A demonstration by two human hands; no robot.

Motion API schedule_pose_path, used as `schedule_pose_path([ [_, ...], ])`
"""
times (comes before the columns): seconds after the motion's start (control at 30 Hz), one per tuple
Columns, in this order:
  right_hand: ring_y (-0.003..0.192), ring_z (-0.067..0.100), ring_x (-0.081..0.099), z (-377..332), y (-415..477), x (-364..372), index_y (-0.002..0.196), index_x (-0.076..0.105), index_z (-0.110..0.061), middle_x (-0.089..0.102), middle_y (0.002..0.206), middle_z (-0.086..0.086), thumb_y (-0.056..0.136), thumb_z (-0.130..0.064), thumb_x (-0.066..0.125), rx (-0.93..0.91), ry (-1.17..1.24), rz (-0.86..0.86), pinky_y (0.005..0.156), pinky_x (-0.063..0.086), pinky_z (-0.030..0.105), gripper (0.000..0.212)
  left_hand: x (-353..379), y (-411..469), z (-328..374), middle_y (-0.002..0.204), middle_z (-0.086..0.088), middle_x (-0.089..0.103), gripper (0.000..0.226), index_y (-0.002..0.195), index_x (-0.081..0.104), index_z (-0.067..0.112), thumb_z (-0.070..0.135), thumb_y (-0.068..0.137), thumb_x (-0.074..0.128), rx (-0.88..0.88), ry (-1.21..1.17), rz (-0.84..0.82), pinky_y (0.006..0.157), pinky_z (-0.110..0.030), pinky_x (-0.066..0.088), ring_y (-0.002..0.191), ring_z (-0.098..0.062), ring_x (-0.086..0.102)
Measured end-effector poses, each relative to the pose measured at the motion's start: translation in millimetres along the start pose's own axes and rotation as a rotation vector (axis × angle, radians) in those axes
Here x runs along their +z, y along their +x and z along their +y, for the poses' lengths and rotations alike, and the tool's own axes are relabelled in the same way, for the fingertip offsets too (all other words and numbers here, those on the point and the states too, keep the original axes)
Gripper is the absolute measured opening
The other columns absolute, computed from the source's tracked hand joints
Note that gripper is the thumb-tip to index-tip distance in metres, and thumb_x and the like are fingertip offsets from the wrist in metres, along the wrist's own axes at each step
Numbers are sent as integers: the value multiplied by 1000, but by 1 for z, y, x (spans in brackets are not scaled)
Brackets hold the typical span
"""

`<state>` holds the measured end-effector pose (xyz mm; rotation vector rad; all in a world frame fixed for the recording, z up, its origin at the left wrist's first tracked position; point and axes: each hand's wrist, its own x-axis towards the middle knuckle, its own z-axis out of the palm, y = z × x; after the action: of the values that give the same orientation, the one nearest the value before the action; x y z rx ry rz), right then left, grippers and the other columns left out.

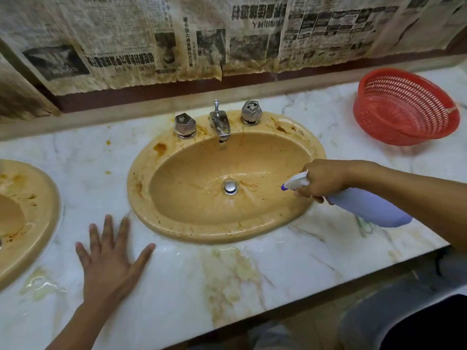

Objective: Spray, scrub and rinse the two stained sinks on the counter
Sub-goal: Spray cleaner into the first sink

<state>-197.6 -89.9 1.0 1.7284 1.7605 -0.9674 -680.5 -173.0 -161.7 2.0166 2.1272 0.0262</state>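
Observation:
A tan oval sink with brown stains on its rim and bowl sits in the marble counter, a metal drain plug at its bottom. My right hand grips a pale purple spray bottle over the sink's right rim, its white nozzle pointing left into the bowl. My left hand rests flat on the counter, fingers spread, in front of the sink's left side. Part of a second stained sink shows at the left edge.
A metal faucet with two knobs stands behind the bowl. A red plastic basket lies tilted at the back right. Stained newspaper covers the wall. Wet patches lie on the counter near the front edge.

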Motion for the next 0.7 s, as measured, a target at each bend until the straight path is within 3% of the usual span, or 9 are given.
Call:
schedule_pose_path([
  [0.07, 60, 23, 74, 15, -7, 0, 90, 68, -16, 73, 66, -4, 97, -40, 59, 41, 16, -21, 90, 57, 38, 27, 0, -1, 2, 174, -2, 1, 99, 165, 13, 32, 89, 84, 16, -16, -6, -3, 124, -59, -4, 159, -28, -9],
  [0.17, 58, 20, 74, 37, -19, 5, 106, 66, -30, 75, 86, -9, 96, -40, 62, 15, 181, 138, 87, 55, 28, 15, -2, -2, 5, 173, -2, 4, 99, 164, 17, 33, 90, 82, 19, -27, -47, 1, 124, -58, -4, 159, -27, -8],
  [0.27, 61, 21, 74, 66, -39, 11, 97, 67, -33, 73, 76, -8, 92, -40, 70, 55, 533, 546, 62, 50, 23, 10, -2, -2, 11, 172, -4, 11, 98, 161, 26, 32, 89, 81, 24, -66, -107, 15, 123, -61, -2, 159, -30, -3],
  [0.43, 60, 11, 73, 110, -70, 34, 104, 66, -21, 74, 90, 12, 92, -36, 74, 132, 970, 1123, 54, 53, 22, 21, 1, -2, 28, 169, -9, 18, 95, 157, 35, 28, 85, 83, 24, -118, -142, 39, 120, -66, 2, 157, -35, 3],
  [0.5, 60, 10, 72, 122, -72, 41, 102, 68, -20, 74, 93, 15, 91, -35, 76, 167, 1012, 1278, 57, 56, 20, 21, 3, -3, 28, 169, -8, 18, 95, 158, 36, 28, 85, 84, 21, -122, -132, 50, 120, -67, 2, 157, -34, 3],
  [0.63, 81, 31, 73, 141, -76, 54, 87, 63, -42, 71, 93, 9, 89, -38, 76, 187, 1097, 1467, 69, 60, 31, 14, 5, -5, 30, 170, -4, 16, 96, 159, 31, 30, 88, 84, 16, -123, -107, 48, 120, -67, 2, 157, -34, 2],
  [0.7, 86, 31, 72, 151, -68, 65, 87, 62, -45, 70, 91, 6, 88, -42, 76, 178, 1092, 1521, 77, 60, 38, 14, 4, -5, 33, 170, -4, 15, 96, 159, 31, 32, 89, 83, 16, -126, -92, 48, 118, -69, 5, 156, -35, 2],
])
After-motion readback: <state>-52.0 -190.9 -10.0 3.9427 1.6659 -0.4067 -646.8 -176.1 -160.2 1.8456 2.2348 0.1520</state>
